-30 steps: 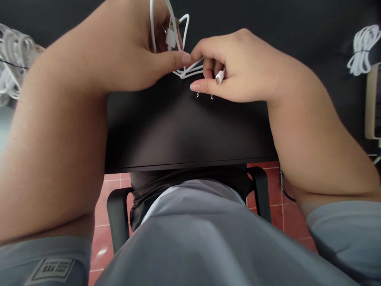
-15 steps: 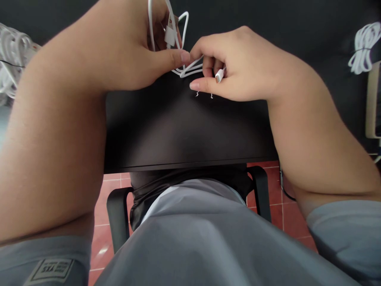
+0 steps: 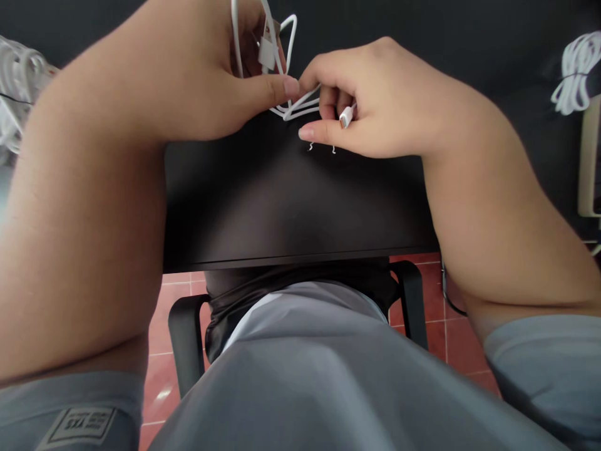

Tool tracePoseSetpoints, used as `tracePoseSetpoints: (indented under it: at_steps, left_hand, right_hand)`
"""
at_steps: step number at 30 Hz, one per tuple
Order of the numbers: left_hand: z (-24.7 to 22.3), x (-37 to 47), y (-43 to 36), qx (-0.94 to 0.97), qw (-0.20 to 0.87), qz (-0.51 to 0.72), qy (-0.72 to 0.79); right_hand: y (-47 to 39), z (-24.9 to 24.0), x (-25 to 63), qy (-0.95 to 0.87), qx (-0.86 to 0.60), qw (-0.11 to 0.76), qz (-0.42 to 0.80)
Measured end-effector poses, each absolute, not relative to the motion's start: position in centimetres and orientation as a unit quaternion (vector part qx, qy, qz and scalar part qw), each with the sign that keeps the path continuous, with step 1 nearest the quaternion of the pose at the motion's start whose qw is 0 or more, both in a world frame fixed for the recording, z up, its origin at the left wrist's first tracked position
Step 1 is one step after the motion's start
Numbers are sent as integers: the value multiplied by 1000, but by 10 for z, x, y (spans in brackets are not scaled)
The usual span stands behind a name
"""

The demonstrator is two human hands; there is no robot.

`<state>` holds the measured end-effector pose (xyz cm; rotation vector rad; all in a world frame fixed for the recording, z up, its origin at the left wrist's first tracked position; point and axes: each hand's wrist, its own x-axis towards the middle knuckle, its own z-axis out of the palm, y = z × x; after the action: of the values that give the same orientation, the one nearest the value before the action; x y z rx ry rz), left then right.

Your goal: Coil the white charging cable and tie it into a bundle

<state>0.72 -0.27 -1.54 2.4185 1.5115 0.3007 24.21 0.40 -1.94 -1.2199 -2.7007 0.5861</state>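
A white USB cable (image 3: 300, 111) runs in loose loops between my two hands, above the black table (image 3: 291, 194). My left hand (image 3: 216, 88) is closed on the looped cable, its thumb pointing right. The USB-A plug (image 3: 267, 51) shows inside that hand's curl. My right hand (image 3: 370, 103) grips strands of the same cable, with the small USB-C plug (image 3: 346, 117) sticking out by the palm. The left thumb tip is close to the right index finger. Part of the cable is hidden behind the fingers.
White bundled cables (image 3: 19, 88) lie at the far left. Another tied white cable bundle (image 3: 576, 72) is at the right, near a beige-edged device (image 3: 590, 163). Two small white bits (image 3: 333, 150) lie on the table. Black chair armrests (image 3: 185, 338) stand below its front edge.
Almost nothing differs. Both hands hold the cable in the same pose, with only a very slight upward shift in the picture.
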Motion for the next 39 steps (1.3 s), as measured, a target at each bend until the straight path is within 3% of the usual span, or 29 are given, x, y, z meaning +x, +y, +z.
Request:
tracePoseSetpoints:
  at_steps: [39]
  left_hand:
    - [-17, 1, 0, 856, 136, 107, 488]
  right_hand:
    - [3, -21, 244, -905, -371, 78, 193]
